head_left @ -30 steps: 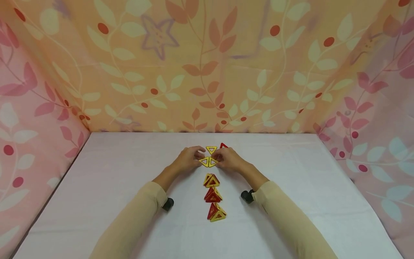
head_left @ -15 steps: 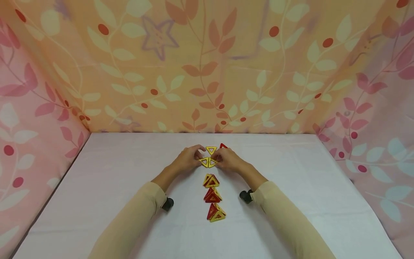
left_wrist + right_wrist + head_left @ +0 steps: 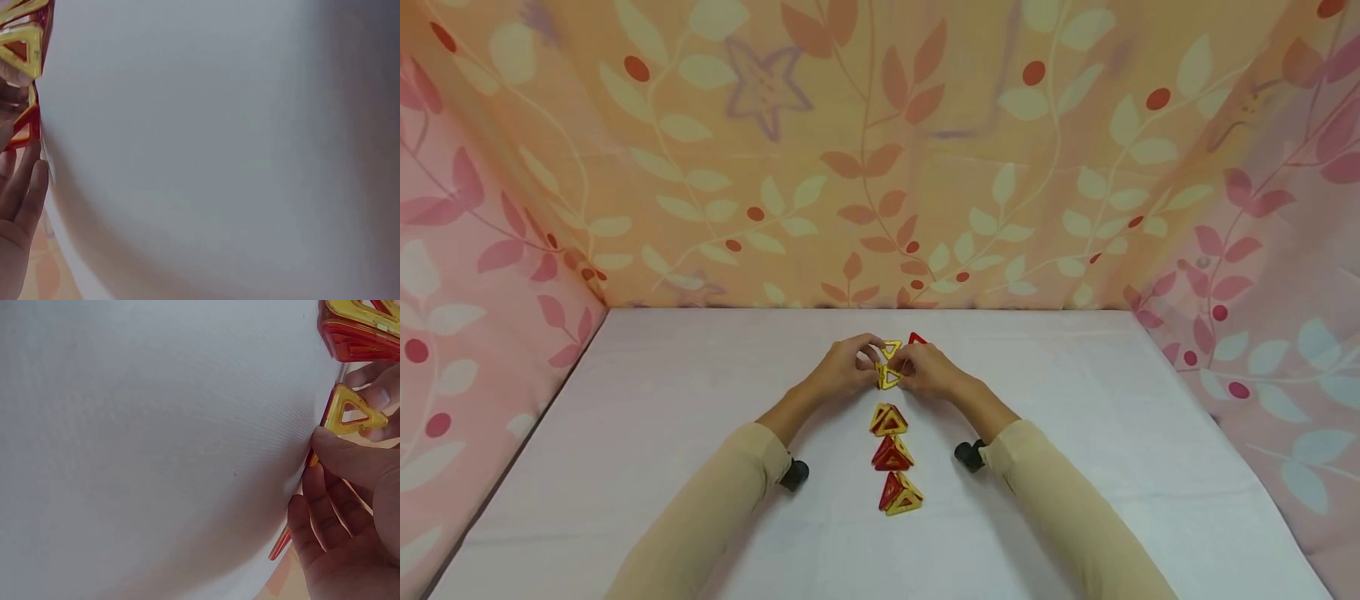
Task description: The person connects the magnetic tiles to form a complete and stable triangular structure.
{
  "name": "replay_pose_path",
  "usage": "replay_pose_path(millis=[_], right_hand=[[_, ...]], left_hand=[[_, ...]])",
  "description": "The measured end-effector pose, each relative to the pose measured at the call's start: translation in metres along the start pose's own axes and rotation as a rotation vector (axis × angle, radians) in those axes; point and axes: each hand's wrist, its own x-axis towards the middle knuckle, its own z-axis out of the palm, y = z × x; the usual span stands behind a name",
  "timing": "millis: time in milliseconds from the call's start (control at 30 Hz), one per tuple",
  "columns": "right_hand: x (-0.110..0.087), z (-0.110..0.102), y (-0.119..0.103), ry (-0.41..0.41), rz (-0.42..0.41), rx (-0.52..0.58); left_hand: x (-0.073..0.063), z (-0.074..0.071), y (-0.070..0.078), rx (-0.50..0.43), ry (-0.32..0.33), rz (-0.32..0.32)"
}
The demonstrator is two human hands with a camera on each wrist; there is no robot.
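Note:
My left hand pinches a yellow triangular magnetic tile that stands tilted up at the join of the pair. The right hand holds the adjoining yellow triangular magnetic tile against the table. In the right wrist view, the raised yellow tile leans off the cloth, with the right thumb at its lower corner. Just beyond the hands lie another yellow triangle and a red triangle, the latter partly covered by the right hand. Some fingertips are hidden behind the tiles.
Three small red and yellow pyramids stand in a line toward me: the far one, the middle one and the near one. White cloth covers the table. A patterned curtain rises behind it.
The left yellow tile has swung up from lying flat beside its partner. My left hand has shifted slightly to the right with it, while the right hand has stayed nearly still.

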Motion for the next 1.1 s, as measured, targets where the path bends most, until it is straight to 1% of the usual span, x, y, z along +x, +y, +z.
replay_pose_path(millis=[200, 367, 567, 733, 833, 933, 1100], right_hand=[[0.000, 0.000, 0.001, -0.003, -0.013, 0.004], [0.000, 0.000, 0.001, -0.007, -0.005, 0.005], [-0.002, 0.001, 0.003, 0.009, -0.018, 0.016], [-0.003, -0.003, 0.010, 0.002, -0.050, 0.072], [0.000, -0.009, 0.014, 0.001, -0.056, 0.113], [0.006, -0.015, 0.016, 0.033, -0.051, 0.136], [0.018, -0.022, 0.017, 0.126, -0.037, 0.154]], left_hand=[[0.004, 0.006, -0.002, 0.010, 0.002, -0.007], [0.003, 0.008, -0.001, 0.049, 0.004, -0.020], [0.002, 0.009, 0.000, 0.081, 0.018, -0.009], [0.001, 0.008, 0.000, 0.101, 0.013, -0.018], [0.001, 0.009, 0.000, 0.090, 0.021, -0.023], [0.001, 0.009, 0.000, 0.069, 0.026, -0.034], [0.000, 0.009, 0.002, 0.047, 0.025, -0.046]])
